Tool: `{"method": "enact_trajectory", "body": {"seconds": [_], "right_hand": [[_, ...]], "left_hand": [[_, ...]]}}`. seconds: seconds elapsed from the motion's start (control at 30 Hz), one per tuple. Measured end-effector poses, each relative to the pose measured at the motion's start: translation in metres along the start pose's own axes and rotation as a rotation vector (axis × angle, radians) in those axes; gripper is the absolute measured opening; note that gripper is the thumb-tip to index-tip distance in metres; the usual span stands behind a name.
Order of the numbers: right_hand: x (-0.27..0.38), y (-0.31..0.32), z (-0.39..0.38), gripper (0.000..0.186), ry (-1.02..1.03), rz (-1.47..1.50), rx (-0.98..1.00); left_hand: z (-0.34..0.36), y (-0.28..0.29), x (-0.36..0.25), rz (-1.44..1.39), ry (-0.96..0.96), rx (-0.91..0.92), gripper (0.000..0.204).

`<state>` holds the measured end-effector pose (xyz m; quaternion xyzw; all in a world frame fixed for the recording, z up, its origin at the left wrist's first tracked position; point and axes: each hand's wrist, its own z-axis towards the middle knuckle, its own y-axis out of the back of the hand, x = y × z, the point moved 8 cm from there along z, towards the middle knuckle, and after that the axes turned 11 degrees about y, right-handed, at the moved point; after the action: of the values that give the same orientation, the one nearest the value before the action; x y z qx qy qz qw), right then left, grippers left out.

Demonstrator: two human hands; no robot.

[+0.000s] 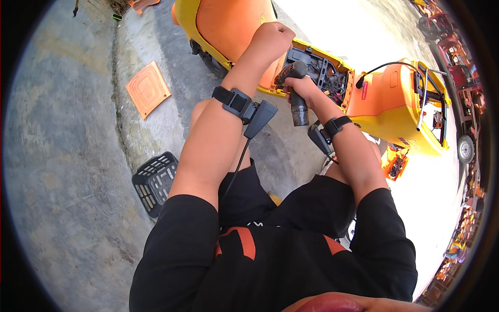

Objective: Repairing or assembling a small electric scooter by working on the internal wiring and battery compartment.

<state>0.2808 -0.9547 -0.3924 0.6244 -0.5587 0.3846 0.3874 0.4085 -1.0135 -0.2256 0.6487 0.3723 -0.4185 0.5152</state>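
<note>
My right hand (304,91) is wrapped round the grip of a dark, worn cordless drill (299,110). The drill's body lies over the edge of an uncovered compartment (332,78) in the floor of a yellow and orange scooter (384,96). Inside the compartment, black parts and bundled wires show. Farther forward, my left hand (273,41) is closed beside the scooter's orange front panel (226,26), at the compartment's far end. Its curled fingers face away, so whatever they may hold is hidden. The drill's tip cannot be made out.
On the concrete to the left lie a square orange cover (148,90) and a black plastic basket (156,182). An orange part (395,162) sits below the scooter's seat end. A black cable (387,66) arches over the seat. More vehicles line the far right, one wheel (465,149) showing.
</note>
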Motion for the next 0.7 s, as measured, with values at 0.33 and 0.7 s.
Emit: {"method": "enact_trajectory", "body": {"seconds": [0.33,0.7], "right_hand": [[-0.007,0.008,0.015,0.012,-0.112,0.401,-0.093],[0.010,-0.003,0.007,0.016,-0.043,-0.052,-0.004]], "left_hand": [[0.004,0.001,0.010,-0.193,0.121,0.074,0.024],[0.006,-0.002,0.010,-0.126,0.087,0.046,0.024]]}}
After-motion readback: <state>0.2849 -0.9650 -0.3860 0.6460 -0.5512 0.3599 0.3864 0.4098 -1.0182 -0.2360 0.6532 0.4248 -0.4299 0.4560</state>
